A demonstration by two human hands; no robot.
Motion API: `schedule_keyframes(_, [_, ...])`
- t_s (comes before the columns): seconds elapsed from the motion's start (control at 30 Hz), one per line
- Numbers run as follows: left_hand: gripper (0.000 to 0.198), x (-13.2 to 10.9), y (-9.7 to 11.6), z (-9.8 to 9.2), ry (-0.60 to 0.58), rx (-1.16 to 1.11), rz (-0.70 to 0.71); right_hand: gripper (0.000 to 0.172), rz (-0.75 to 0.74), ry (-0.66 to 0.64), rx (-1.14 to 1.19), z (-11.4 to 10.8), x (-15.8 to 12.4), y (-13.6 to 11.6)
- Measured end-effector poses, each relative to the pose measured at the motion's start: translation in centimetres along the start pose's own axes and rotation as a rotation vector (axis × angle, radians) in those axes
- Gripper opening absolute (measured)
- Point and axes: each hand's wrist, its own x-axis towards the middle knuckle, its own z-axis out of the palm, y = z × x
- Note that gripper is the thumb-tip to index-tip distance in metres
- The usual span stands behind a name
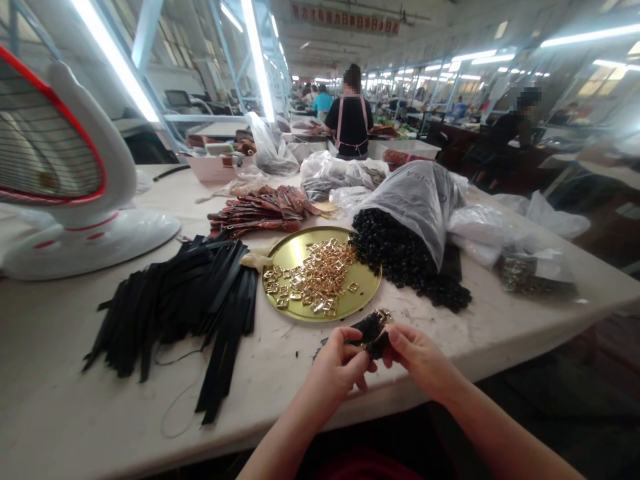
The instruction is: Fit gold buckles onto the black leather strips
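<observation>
My left hand (pixel 339 365) and my right hand (pixel 417 355) meet at the table's near edge, both pinched on one black strap (pixel 373 331) with a gold buckle (pixel 384 314) at its far end. Just beyond them lies a round gold tray (pixel 295 255) holding several gold buckles (pixel 320 275). To the left of the tray, a heap of black straps (pixel 175 300) fans out over the white table (pixel 60 373).
A clear bag (pixel 415 200) spills small black pieces (pixel 410 263) right of the tray. Red-brown strips (pixel 260 210) lie behind it. A white desk fan (pixel 65 167) stands at far left. More bags (pixel 535 270) sit at right. A person in a pink apron (pixel 351 117) stands at the far tables.
</observation>
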Motion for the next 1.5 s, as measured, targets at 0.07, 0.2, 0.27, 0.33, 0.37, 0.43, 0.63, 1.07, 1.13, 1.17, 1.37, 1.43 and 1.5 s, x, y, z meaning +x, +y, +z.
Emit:
schedule_keyframes(0.07, [0.029,0.1,0.1,0.2,-0.019,-0.026,-0.037,0.042,0.064,-0.040,0.137,-0.5,0.1,0.3])
schedule_keyframes(0.2, [0.031,0.5,-0.4,0.5,-0.062,-0.055,-0.052,0.029,0.107,-0.076,0.124,-0.9,0.4,0.6])
schedule_keyframes(0.27, [0.029,0.7,-0.9,0.6,-0.076,-0.049,-0.050,0.037,0.132,-0.127,0.061,-1.0,0.5,0.7])
schedule_keyframes(0.33, [0.024,1.0,-1.4,0.5,-0.038,0.030,-0.032,0.045,0.169,-0.188,-0.003,-1.2,0.6,0.9])
schedule_keyframes(0.37, [0.022,1.1,-1.7,0.4,-0.010,0.099,-0.018,0.045,0.191,-0.204,-0.034,-1.3,0.6,1.0])
schedule_keyframes(0.43, [0.020,1.2,-2.1,0.2,0.041,0.257,0.009,0.039,0.222,-0.187,-0.051,-1.5,0.6,1.2])
schedule_keyframes(0.63, [0.018,0.5,-1.3,-0.2,-0.030,0.396,0.063,0.035,0.149,-0.127,-0.002,-1.8,0.4,1.3])
schedule_keyframes(1.07, [0.025,-1.7,-2.0,0.3,-0.121,0.185,-0.011,0.010,-0.026,-0.069,-0.522,-1.1,-1.5,0.6])
schedule_keyframes(1.13, [0.024,-2.0,-2.1,0.1,-0.150,0.151,-0.038,0.005,-0.128,-0.039,-0.655,-0.9,-1.9,0.4])
schedule_keyframes(1.17, [0.024,-2.2,-2.1,0.1,-0.146,0.143,-0.053,0.005,-0.185,-0.038,-0.719,-0.8,-2.0,0.3])
schedule_keyframes(1.37, [0.018,-2.6,-2.8,0.8,-0.128,0.091,-0.094,0.008,-0.221,-0.208,-0.806,-0.7,-2.8,-0.2])
schedule_keyframes(1.43, [0.019,-2.8,-2.8,1.1,-0.153,0.116,-0.068,0.005,-0.094,-0.212,-0.696,-1.0,-3.0,0.0])
schedule_keyframes(1.5, [0.023,-2.9,-2.7,1.1,-0.147,0.163,-0.027,0.008,0.057,-0.173,-0.535,-1.1,-3.2,0.5])
